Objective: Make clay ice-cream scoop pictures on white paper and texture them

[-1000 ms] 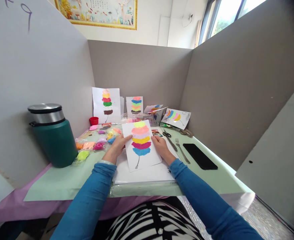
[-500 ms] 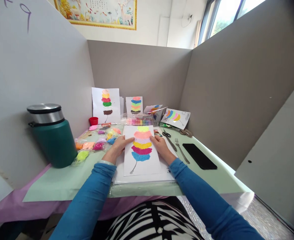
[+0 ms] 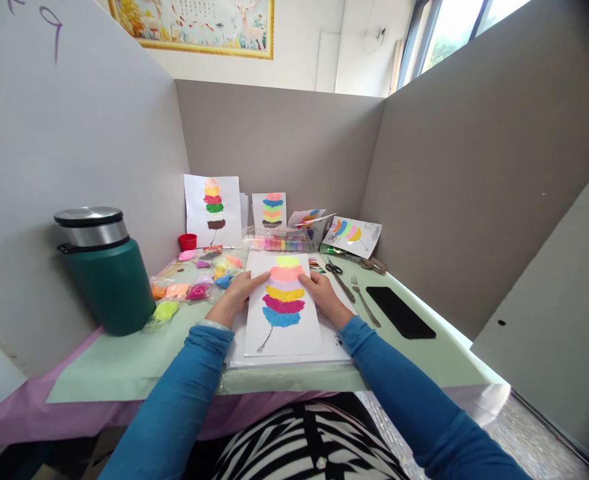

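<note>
Between my hands is a white sheet with a clay picture (image 3: 283,337), a feather-like stack of yellow-green, salmon, lilac, yellow, magenta and blue bands above a dark drawn stem. My left hand (image 3: 237,295) pinches its left edge, thumb on the front. On the right edge, my right hand (image 3: 324,297) grips it the same way. The fingers behind the sheet are hidden. Under it lies a stack of white paper (image 3: 239,357). Bags of coloured clay (image 3: 199,291) lie left of my left hand. Scissors (image 3: 341,280) and a fork (image 3: 365,303) lie right of my right hand.
A green thermos (image 3: 107,280) stands at the left. A black phone (image 3: 400,312) lies at the right. Along the back are a red cup (image 3: 187,243), a clear clay box (image 3: 279,241) and several propped pictures, one a tall sheet (image 3: 194,207). Grey partitions (image 3: 279,140) enclose the table.
The lower edge of the clay picture has come slightly nearer to me and a little left, with its tilt changed. Both hands keep their hold and have barely moved.
</note>
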Tool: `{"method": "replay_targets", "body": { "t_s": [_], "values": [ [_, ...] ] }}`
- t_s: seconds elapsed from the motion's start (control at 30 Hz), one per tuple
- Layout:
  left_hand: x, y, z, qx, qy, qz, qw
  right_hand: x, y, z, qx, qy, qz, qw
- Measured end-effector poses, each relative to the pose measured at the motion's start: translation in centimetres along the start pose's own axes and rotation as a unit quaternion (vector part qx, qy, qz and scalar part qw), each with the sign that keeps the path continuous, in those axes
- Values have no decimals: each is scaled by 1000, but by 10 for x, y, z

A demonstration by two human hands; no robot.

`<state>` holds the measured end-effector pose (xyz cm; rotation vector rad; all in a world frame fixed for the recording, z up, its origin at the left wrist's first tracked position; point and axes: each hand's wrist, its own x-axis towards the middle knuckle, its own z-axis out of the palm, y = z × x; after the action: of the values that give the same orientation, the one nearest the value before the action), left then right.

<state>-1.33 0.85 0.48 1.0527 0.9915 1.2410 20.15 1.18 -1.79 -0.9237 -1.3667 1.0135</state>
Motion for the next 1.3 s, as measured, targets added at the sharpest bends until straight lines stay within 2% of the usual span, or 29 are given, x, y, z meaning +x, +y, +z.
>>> {"method": "replay_targets", "body": {
  "t_s": [0.1,0.37,0.47,0.63,0.77,0.97,1.17,1.3],
  "values": [
    [-3,5,2,37,-19,-14,999,-1,0,1,-6,-8,-1,1000],
    [-12,13,9,59,-4,-6,998,-2,0,0,9,-33,16,999],
    [-15,16,11,61,0,-9,998,-2,0,0,5,-27,18,999],
    [-17,17,12,60,-37,-25,997,-2,-1,0,1,-9,12,1000],
    [-13,13,11,71,-25,-13,997,-3,-3,1,12,-15,19,1000],
    [-8,12,9,7,-27,16,999,0,1,0,1,-26,11,1000],
    [-8,11,8,-14,-87,-31,996,5,9,-4,-2,16,-19,1000],
    [-5,6,7,-4,-75,-61,995,8,12,-7,-104,66,-53,991]
  ]
}}
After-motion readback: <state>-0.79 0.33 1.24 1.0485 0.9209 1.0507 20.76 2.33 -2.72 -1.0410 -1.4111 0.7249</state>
